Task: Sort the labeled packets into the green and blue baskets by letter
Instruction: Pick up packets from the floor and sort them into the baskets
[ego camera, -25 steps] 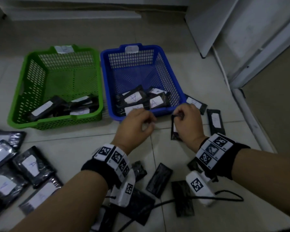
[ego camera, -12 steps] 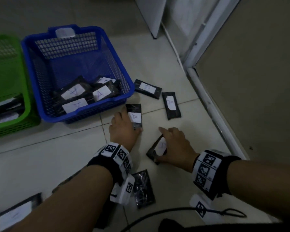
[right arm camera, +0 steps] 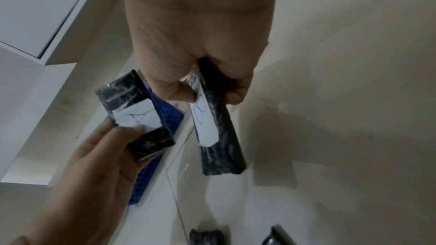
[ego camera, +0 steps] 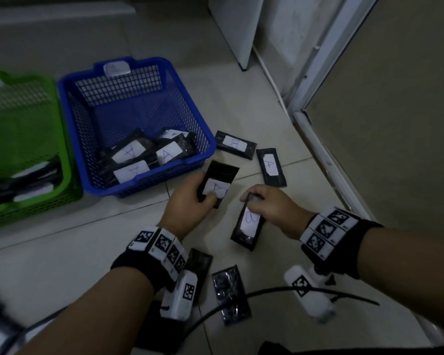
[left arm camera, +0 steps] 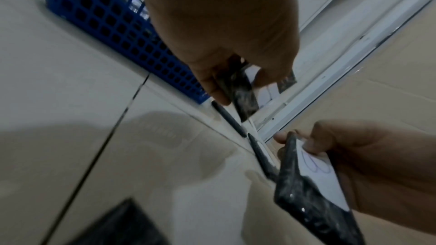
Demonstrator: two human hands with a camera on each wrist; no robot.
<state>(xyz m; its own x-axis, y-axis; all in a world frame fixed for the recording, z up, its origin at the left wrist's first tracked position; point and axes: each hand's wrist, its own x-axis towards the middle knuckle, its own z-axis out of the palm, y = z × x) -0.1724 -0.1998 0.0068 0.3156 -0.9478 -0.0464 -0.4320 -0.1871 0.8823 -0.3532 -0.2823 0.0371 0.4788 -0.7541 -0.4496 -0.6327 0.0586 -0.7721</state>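
Head view shows the left hand (ego camera: pixel 190 198) gripping a black packet (ego camera: pixel 219 183) just in front of the blue basket (ego camera: pixel 136 124), thumb curled over its white label; the letter on it reads like an A but the thumb partly hides it. To the right of that basket's near corner, the right hand (ego camera: pixel 269 208) pinches the top end of a second packet marked B (ego camera: pixel 248 224), fingers and thumb closed on it, so it hangs clear of the floor.

What could go wrong: with both hands loaded at once, each packet may drop into the wrong basket, since the green basket (ego camera: pixel 23 139) lies beyond the blue one from the B packet. The top-end pinch on glossy wrap could also slip.

The left packet's long axis runs toward the blue basket, label end nearer the wrist. The B packet's long axis points away from that basket toward the person, leaning slightly, label facing up
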